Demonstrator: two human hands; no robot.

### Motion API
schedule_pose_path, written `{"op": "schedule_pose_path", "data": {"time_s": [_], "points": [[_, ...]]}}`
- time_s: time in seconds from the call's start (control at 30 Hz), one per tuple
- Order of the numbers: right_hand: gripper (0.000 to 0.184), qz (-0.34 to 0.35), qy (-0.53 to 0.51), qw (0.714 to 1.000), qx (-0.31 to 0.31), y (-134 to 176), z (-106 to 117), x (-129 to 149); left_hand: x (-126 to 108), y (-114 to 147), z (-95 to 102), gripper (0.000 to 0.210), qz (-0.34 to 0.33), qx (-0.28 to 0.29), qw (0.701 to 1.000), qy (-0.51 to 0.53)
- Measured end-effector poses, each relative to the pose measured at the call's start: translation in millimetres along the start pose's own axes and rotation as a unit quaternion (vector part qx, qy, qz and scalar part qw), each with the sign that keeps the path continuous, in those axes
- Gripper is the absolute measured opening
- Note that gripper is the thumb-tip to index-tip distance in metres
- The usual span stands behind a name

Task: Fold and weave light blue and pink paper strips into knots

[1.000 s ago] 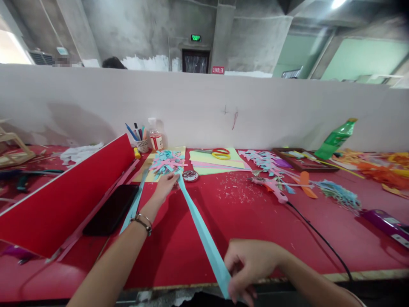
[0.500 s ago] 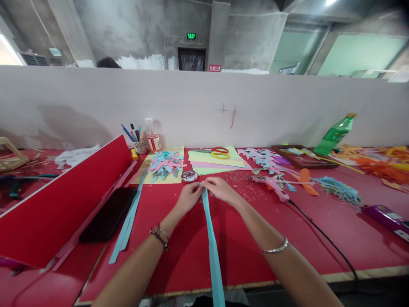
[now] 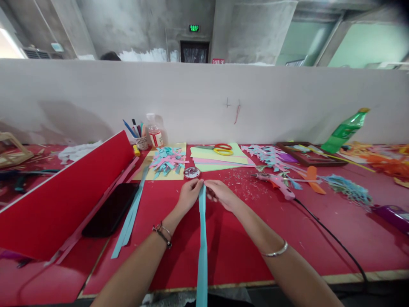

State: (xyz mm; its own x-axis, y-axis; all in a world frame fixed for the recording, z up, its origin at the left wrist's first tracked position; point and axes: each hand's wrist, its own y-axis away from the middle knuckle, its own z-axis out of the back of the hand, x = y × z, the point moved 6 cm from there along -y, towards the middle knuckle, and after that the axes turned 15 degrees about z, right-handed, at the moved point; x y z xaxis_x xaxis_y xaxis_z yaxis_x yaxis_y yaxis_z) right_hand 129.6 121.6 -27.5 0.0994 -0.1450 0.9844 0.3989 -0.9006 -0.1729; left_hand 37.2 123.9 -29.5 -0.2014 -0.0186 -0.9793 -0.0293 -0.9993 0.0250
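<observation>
A long light-blue paper strip (image 3: pixel 202 247) runs from the table's near edge up the middle of the red table (image 3: pixel 243 247). My left hand (image 3: pixel 189 194) and my right hand (image 3: pixel 220 194) both pinch its far end, fingertips close together. Just beyond the hands lies a small round tin (image 3: pixel 191 172). A pile of cut blue and pink paper pieces (image 3: pixel 168 160) sits on a yellow sheet behind it.
Other blue strips (image 3: pixel 129 219), a black phone (image 3: pixel 110 209) and a raised red board (image 3: pixel 64 200) lie to the left. Scissors (image 3: pixel 219 149) rest on coloured sheets. A pink glue gun (image 3: pixel 277 185) with a black cord, paper scraps and a green bottle (image 3: pixel 345 130) are on the right.
My right hand moved from the strip's near end up to its far end beside my left hand. The strip swung from a slant to nearly straight.
</observation>
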Motion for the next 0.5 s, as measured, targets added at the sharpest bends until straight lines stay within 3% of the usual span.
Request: {"op": "schedule_pose_path", "data": {"time_s": [0.2, 0.5], "points": [[0.027, -0.015, -0.076, 0.996, -0.051, 3.7, -5.9, -11.3, 0.1, 3.1, -1.1, 0.032, 0.022, 0.01, 0.999, 0.04], [0.027, 0.019, -0.047, 0.996, -0.08, 7.6, -7.5, -10.1, -2.2, 8.2, -0.4, 0.029, 0.018, -0.008, 0.998, 0.056]]}}
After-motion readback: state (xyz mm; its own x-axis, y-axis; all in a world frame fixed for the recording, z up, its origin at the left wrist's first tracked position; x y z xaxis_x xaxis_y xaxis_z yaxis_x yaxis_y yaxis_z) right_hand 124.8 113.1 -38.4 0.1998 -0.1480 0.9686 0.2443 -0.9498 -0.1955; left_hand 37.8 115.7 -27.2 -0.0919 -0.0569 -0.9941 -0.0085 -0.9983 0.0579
